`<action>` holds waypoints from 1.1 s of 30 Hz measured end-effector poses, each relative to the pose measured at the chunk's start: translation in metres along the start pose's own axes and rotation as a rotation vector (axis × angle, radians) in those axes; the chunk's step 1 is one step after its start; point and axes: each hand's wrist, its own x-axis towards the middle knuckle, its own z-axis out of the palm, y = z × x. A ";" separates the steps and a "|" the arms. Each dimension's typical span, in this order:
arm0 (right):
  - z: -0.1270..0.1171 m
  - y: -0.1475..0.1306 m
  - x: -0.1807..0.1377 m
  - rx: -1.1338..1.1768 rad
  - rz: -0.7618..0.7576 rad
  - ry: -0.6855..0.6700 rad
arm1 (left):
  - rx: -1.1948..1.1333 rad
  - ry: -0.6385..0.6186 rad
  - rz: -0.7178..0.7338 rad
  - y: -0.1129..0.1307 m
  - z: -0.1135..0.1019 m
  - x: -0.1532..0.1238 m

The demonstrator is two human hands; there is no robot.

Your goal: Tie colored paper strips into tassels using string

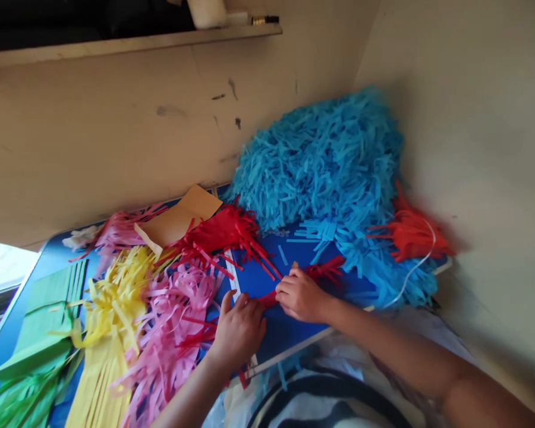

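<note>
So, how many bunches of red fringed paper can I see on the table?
3. First bunch beside the brown card; second bunch right of the blue heap; third bunch at the left hand and right hand. More may hide underneath.

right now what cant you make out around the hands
Head view:
- red strip: middle hidden inside the right hand.
- left hand: its back hides whether the fingers grip.
- green fringe: cut off by left and bottom edges.
- white container on the shelf: cut off by top edge.
</note>
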 end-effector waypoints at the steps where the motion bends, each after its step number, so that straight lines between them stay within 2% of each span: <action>1: 0.003 0.003 0.003 -0.001 -0.005 -0.005 | 0.002 0.002 -0.009 0.002 -0.001 0.003; 4: 0.006 0.012 0.012 0.047 0.038 -0.024 | 0.011 -0.001 -0.038 0.004 -0.004 0.009; 8: -0.002 0.014 0.017 0.111 0.149 -0.070 | 0.035 -0.031 -0.078 0.001 -0.003 0.009; 15: -0.002 0.010 0.018 -0.060 0.001 -0.068 | -0.023 -0.061 -0.131 -0.004 -0.005 0.007; 19: 0.001 0.015 0.025 -0.031 0.046 -0.065 | -0.009 -0.042 -0.145 -0.004 -0.004 0.010; 22: -0.001 0.012 0.027 -0.050 0.050 -0.031 | 0.010 -0.009 -0.152 -0.002 -0.003 0.010; 27: 0.005 0.006 0.015 -0.150 -0.045 0.035 | 0.026 0.089 -0.149 0.002 -0.004 -0.001; 30: 0.012 0.015 0.002 -0.080 0.012 0.106 | 0.014 0.123 -0.151 0.000 -0.003 -0.011; 33: 0.015 0.028 -0.008 0.089 0.140 0.163 | -0.043 0.126 -0.183 -0.007 -0.002 -0.017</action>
